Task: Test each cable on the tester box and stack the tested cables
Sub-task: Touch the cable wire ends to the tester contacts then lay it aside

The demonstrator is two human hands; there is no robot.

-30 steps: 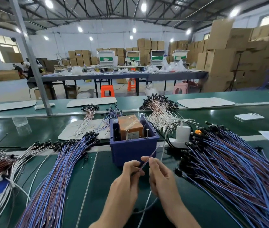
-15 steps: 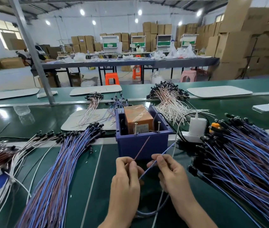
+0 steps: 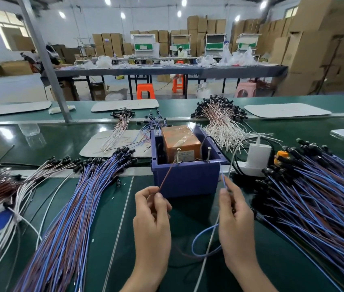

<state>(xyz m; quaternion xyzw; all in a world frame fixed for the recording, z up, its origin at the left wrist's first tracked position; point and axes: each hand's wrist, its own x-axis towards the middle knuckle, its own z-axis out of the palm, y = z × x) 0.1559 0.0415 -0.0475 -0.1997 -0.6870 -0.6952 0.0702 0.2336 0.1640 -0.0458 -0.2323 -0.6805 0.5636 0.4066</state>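
Testing cable (image 3: pixel 199 248) at box (image 3: pixel 185 182), mid-table (image 3: pixel 112 211): left hand (image 3: pixel 152 224) pinches brown lead (image 3: pixel 166 175), tip at left pin (image 3: pixel 177 154); right hand (image 3: pixel 236 224) pinches blue lead (image 3: pixel 223 181) (tip short of right pin (image 3: pixel 209 153)). Best practice: seat both tips together, steadily, uncrossed.

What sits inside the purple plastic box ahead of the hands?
Inside the purple plastic box: an orange tape-wrapped block with a paper label and two upright metal pins by the near wall. That wall hides the box floor and the block's base.

White walls (image 3: pixel 78 26), stacked cartons (image 3: pixel 318 49), orange stools (image 3: pixel 145 91)
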